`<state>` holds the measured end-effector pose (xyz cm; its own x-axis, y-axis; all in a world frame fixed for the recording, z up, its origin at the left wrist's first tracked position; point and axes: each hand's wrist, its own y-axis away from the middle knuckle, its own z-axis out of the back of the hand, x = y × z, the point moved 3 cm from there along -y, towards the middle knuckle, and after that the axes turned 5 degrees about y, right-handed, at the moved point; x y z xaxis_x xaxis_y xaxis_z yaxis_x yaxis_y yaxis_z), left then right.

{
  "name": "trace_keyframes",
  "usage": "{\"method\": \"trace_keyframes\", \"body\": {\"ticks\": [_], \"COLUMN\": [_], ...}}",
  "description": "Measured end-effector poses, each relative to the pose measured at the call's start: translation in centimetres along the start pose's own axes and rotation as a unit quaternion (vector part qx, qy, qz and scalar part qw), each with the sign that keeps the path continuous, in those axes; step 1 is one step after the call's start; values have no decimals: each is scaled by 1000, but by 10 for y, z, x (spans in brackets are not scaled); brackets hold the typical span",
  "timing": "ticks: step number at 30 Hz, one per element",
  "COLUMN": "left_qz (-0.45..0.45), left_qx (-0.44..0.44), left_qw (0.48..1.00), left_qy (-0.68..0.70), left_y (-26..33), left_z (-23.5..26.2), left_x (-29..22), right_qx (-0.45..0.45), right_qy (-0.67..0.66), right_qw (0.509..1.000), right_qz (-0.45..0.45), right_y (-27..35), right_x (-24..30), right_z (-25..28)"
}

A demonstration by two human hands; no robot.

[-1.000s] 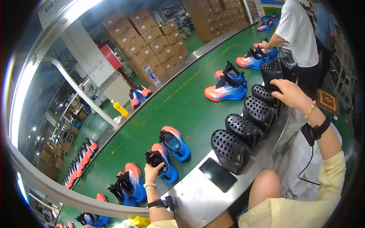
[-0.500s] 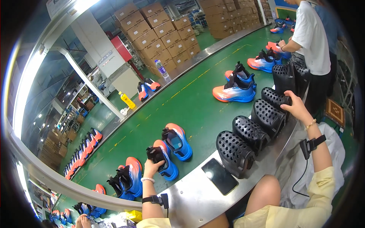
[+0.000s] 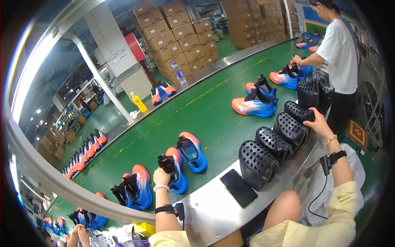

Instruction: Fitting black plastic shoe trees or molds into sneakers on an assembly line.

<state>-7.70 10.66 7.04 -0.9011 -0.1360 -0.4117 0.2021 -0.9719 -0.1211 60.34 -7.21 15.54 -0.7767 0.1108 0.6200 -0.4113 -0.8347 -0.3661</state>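
My left hand [image 3: 161, 177] is closed on the black tongue and collar of an orange-and-blue sneaker [image 3: 177, 184], which stands on the green belt. Just right of it stands a matching sneaker [image 3: 198, 161], its opening facing up. At the right, my right hand [image 3: 317, 122] grips the heel end of a black clog-shaped shell [image 3: 295, 110] full of round holes, with thumb and fingers around its edge. Beside that one, more such shells [image 3: 257, 160] stand in a row along the metal ledge.
A dark phone [image 3: 238, 188] lies on the metal ledge [image 3: 205, 214]. More sneakers [image 3: 142, 187] sit left of my hand and others [image 3: 255, 103] farther along the green belt [image 3: 193, 111]. A co-worker [image 3: 337, 53] stands at the far right. Bottles [image 3: 138, 103] line the far edge.
The whole view has shifted slightly. My left hand has closed more tightly around the sneaker's collar. My right hand remains on the black shell, and the co-worker has moved a little.
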Motion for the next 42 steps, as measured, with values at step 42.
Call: {"method": "trace_keyframes", "body": {"ticks": [42], "left_qz": [-68], "left_qx": [-114], "left_qw": [926], "left_qy": [353], "left_y": [125], "left_z": [-37], "left_x": [-59], "right_qx": [249], "right_qy": [247], "right_qw": [888], "right_qz": [297], "right_y": [89], "right_x": [423], "right_z": [-326]}}
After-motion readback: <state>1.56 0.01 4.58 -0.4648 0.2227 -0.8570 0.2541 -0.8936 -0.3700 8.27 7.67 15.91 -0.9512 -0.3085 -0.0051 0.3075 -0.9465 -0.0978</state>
